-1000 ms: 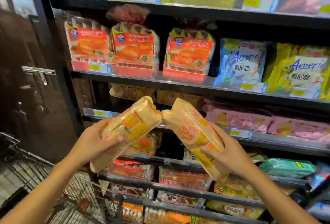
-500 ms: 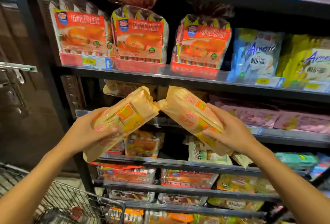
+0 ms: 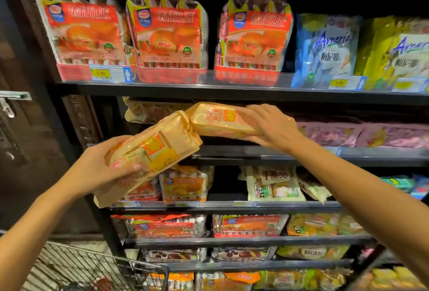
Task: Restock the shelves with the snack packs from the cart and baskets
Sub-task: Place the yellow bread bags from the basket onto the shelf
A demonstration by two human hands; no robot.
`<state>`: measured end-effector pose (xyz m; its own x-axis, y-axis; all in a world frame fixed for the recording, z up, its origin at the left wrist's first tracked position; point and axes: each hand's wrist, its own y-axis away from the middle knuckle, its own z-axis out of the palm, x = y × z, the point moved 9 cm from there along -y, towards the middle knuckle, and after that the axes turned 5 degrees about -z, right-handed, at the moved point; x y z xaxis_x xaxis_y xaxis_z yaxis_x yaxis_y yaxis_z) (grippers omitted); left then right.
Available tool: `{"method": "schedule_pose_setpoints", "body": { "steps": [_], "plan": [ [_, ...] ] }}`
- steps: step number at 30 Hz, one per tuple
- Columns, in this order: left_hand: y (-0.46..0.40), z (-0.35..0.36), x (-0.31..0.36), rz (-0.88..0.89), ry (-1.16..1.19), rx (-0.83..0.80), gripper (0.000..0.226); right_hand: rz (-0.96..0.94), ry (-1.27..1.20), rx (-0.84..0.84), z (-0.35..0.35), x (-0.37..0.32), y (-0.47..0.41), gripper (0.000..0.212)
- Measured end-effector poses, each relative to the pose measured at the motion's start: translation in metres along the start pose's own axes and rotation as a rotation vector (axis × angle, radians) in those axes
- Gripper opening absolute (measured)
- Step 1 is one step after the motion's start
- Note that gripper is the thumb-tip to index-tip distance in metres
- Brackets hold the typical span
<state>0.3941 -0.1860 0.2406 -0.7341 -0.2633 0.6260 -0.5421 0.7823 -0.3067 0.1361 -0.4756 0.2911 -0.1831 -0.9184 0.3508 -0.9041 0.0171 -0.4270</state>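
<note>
Two snack packs are being held in front of the shelves, one in each of the hands. The left hand is gripping the first snack pack round its lower half, thumb lying across the front; this pack is tilting up to the right, its top corner touching the second snack pack. Both are showing the same look: long, loaf-shaped bags of pale yellow-orange film, with an orange square panel and red print on the face, and a small red round logo near the lower end of the left one. The right hand is holding the second pack by its right end, fingers over the top and thumb underneath, keeping it nearly level at the mouth of the second shelf, above the shelf's front edge. Similar yellowish packs are lying further back on that shelf. Red bread bags are standing on the shelf above. A wire cart is sitting at lower left.
</note>
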Motion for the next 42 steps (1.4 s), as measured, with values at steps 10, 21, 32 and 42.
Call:
{"method": "schedule_pose_setpoints", "body": {
  "steps": [10, 21, 32, 42],
  "plan": [
    [-0.011, 0.005, -0.006, 0.062, -0.026, -0.015, 0.079, 0.222, -0.252, -0.459, 0.08, 0.033, -0.014, 0.058],
    [-0.042, 0.001, 0.056, 0.49, -0.425, 0.078, 0.083, 0.272, -0.138, -0.372, 0.084, 0.048, 0.003, 0.041],
    [-0.117, 0.015, 0.031, 0.378, -0.724, 0.072, 0.077, 0.37, -0.079, -0.353, 0.091, 0.051, 0.01, 0.035],
    [-0.148, 0.051, -0.021, -0.013, -0.793, -0.179, 0.046, 0.451, -0.187, -0.382, 0.102, 0.057, 0.012, 0.045]
  ]
}}
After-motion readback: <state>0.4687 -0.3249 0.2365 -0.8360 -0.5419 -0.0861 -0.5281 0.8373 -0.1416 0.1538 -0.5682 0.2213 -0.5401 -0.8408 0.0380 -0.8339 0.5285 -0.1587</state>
